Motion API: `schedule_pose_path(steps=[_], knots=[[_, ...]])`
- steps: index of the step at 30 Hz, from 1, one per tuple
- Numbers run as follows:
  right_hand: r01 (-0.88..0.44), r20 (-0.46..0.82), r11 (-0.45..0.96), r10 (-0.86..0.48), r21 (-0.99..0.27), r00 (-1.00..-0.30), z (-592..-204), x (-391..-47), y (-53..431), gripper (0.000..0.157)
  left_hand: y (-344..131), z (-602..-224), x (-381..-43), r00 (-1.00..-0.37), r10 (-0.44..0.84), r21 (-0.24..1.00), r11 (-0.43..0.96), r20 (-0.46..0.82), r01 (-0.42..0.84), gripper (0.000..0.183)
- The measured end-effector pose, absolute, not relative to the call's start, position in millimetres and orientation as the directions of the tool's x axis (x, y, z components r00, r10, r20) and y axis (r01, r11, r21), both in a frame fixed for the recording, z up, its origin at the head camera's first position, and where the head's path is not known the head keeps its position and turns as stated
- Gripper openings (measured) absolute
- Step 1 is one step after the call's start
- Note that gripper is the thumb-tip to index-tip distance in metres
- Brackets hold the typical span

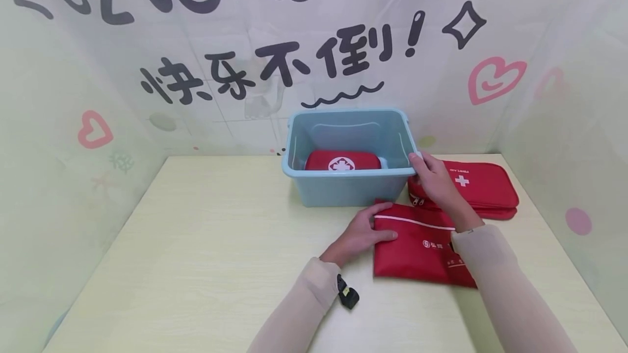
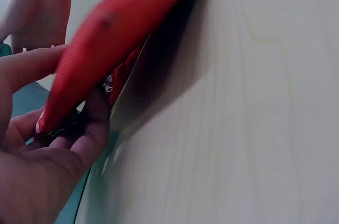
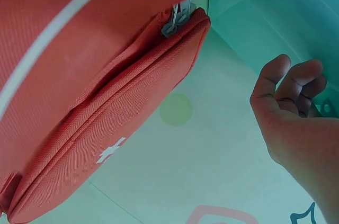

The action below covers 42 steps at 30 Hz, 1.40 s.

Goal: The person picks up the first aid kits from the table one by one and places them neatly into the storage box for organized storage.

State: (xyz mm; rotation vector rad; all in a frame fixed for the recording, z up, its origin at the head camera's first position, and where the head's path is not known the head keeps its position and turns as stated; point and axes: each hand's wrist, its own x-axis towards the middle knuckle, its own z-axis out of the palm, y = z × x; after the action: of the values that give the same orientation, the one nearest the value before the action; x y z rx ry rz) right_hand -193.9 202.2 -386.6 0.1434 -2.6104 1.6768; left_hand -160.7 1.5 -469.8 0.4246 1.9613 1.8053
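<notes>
My left hand [image 1: 360,236] grips the left edge of a flat red pouch [image 1: 407,257] with a white stripe and white lettering. In the left wrist view, the pouch [image 2: 122,28] lies between thumb and fingers, lifted at this side with a shadow on the table below it. My right hand [image 1: 436,181] holds the right rim of a light blue plastic bin [image 1: 338,192], its fingers [image 3: 270,89] curled by the bin wall in the right wrist view. Inside the bin lies a red case [image 1: 316,160] with a white cross emblem.
A red first-aid bag [image 1: 490,189] with a white cross and zipper pulls lies right of the bin, partly behind the pouch and right arm. The pale wooden table [image 1: 196,255] meets a printed white wall sheet [image 1: 221,129] at the back.
</notes>
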Motion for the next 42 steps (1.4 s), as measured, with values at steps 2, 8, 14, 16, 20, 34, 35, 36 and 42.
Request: schedule_pose_path(steps=[2, 8, 14, 16, 20, 34, 35, 36, 42], knots=[[-0.094, 0.077, 0.413, -0.058, -0.906, -0.995, -385, -193, 202, 0.063, 0, -470, -161, -0.852, 0.511, 0.992, 0.100, -0.113, -0.071, 0.068], [-0.080, 0.058, 0.428, -0.065, -0.900, -0.996, -385, -196, 204, 0.062, -6, -468, -161, -0.855, 0.505, 0.990, 0.129, -0.116, -0.058, 0.071], [-0.081, 0.057, 0.423, -0.069, -0.903, -0.996, -386, -197, 205, 0.061, -15, -464, -161, -0.839, 0.528, 0.990, 0.110, -0.129, -0.083, 0.071], [-0.080, 0.055, 0.421, -0.070, -0.904, -0.996, -386, -198, 206, 0.061, -19, -462, -161, -0.832, 0.539, 0.990, 0.109, -0.136, -0.091, 0.071], [-0.076, 0.049, 0.418, -0.075, -0.905, -0.996, -387, -198, 207, 0.062, -25, -458, -162, -0.824, 0.548, 0.989, 0.117, -0.142, -0.093, 0.072], [-0.049, 0.014, 0.417, -0.088, -0.908, -0.996, -383, -198, 208, 0.064, -52, -434, -160, -0.807, 0.573, 0.990, 0.077, -0.142, -0.119, 0.074], [-0.050, 0.014, 0.417, -0.089, -0.907, -0.996, -383, -198, 208, 0.065, -53, -432, -160, -0.806, 0.575, 0.990, 0.072, -0.140, -0.120, 0.073], [-0.051, 0.015, 0.416, -0.090, -0.908, -0.996, -382, -198, 208, 0.065, -55, -430, -160, -0.804, 0.579, 0.990, 0.067, -0.138, -0.122, 0.073], [-0.060, 0.023, 0.410, -0.095, -0.910, -0.995, -382, -198, 208, 0.066, -65, -422, -158, -0.778, 0.617, 0.991, 0.024, -0.116, -0.129, 0.073]])
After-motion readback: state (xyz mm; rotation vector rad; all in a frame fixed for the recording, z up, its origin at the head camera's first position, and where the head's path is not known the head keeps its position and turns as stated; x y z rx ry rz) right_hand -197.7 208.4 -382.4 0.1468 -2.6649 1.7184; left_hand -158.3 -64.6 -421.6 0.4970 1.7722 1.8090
